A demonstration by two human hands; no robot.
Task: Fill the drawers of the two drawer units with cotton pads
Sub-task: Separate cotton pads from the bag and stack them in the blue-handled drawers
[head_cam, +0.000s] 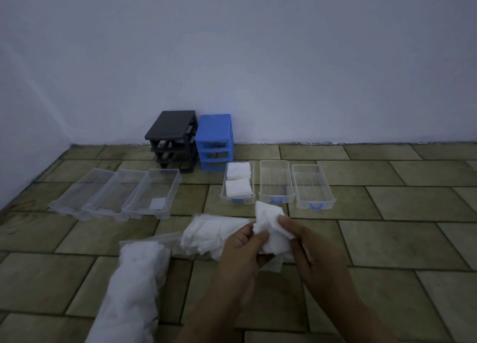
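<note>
My left hand (242,250) and my right hand (307,247) both grip a bunch of white cotton pads (271,226) above the floor. An open plastic bag of pads (206,237) lies just left of them. A black drawer unit (173,136) and a blue drawer unit (215,141) stand empty against the wall. Three clear drawers with blue handles lie to the right: the left one (238,182) holds two stacks of pads, the middle one (275,181) and right one (312,185) are empty. Three clear drawers lie at left; the nearest (152,193) holds one pad.
A second full bag of pads (134,291) lies at the lower left on the tiled floor (387,239). The white wall (258,59) runs behind the units, with a corner at far left.
</note>
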